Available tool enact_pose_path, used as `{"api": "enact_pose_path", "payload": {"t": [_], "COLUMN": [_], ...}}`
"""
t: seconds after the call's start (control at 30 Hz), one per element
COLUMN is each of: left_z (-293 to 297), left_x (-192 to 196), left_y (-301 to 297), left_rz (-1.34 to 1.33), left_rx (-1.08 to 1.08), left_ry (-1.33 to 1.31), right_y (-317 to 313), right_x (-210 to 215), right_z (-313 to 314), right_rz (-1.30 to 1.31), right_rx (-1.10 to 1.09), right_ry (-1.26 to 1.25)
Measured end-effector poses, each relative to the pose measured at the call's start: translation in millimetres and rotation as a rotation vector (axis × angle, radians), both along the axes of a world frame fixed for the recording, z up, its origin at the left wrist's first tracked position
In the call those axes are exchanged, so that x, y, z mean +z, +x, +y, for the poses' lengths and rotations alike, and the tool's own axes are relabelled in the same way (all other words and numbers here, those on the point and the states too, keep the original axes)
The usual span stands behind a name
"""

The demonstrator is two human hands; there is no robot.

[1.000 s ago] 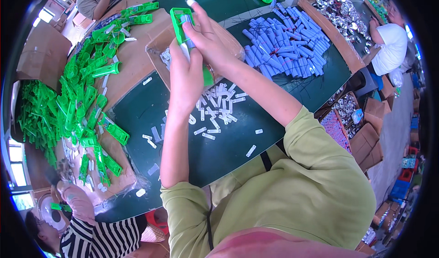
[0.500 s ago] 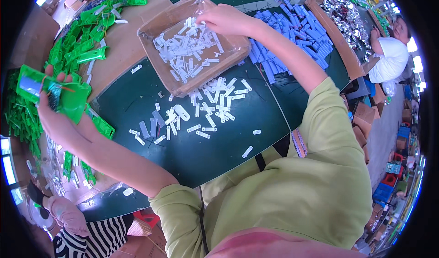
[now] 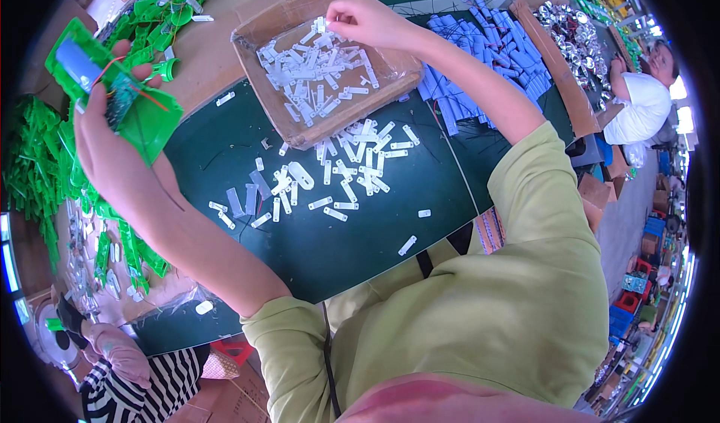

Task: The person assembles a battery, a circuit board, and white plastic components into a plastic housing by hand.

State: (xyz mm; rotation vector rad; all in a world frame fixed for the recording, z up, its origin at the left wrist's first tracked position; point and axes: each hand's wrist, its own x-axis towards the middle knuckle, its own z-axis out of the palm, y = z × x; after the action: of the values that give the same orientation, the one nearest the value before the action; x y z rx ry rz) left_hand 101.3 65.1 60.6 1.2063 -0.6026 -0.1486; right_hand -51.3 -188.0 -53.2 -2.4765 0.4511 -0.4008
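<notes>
My left hand point(image 3: 109, 134) is raised at the left, its fingers wrapped round a green plastic housing point(image 3: 155, 127). Inside the housing lie a blue-wrapped battery point(image 3: 77, 64), a small circuit board point(image 3: 122, 99) and red wires. At the far end of a shallow cardboard box point(image 3: 349, 120), my right hand point(image 3: 367, 24) is closed in a pinch. A small white plastic piece shows at its fingertips, partly covered by them. Many like white pieces point(image 3: 319, 74) fill the box beneath that hand. More white plastic pieces point(image 3: 346, 169) lie scattered on the green table in front of the box.
Blue battery packs point(image 3: 480, 55) with wires are heaped right of the box. Shiny metal cups point(image 3: 574, 37) lie beyond a cardboard divider point(image 3: 559, 70). Green housings point(image 3: 34, 160) pile up at the left. A person in white point(image 3: 637, 104) sits far right; another in stripes point(image 3: 146, 382) is lower left.
My left hand has risen and moved right with the green housing, which is now tilted differently. My right hand has shifted slightly up at the box, its fingers pinched together.
</notes>
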Motion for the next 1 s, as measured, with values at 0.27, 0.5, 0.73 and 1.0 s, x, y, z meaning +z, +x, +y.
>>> {"api": "enact_pose_path", "payload": {"t": [0.27,0.5,0.73,1.0], "left_z": [-18.0,-25.9,-30.5,-29.4], "left_x": [-2.7,-12.7,-15.7,-15.4], "left_y": [-48.5,-76.3,-85.7,-82.2], "left_rz": [-0.003,-0.056,-0.053,-0.043], "left_rx": [-0.398,-0.717,-0.758,-0.735], "left_ry": [0.083,0.059,0.086,0.114], "right_y": [-37.3,-53.8,-51.4,-41.7], "right_x": [53.2,91.5,99.3,94.2], "right_z": [55.0,80.7,99.3,87.0], "right_rz": [-0.507,-0.845,-0.696,-0.775], "right_rx": [0.254,0.328,0.026,-0.053], "right_ry": [1.141,1.066,0.421,-0.005]}}
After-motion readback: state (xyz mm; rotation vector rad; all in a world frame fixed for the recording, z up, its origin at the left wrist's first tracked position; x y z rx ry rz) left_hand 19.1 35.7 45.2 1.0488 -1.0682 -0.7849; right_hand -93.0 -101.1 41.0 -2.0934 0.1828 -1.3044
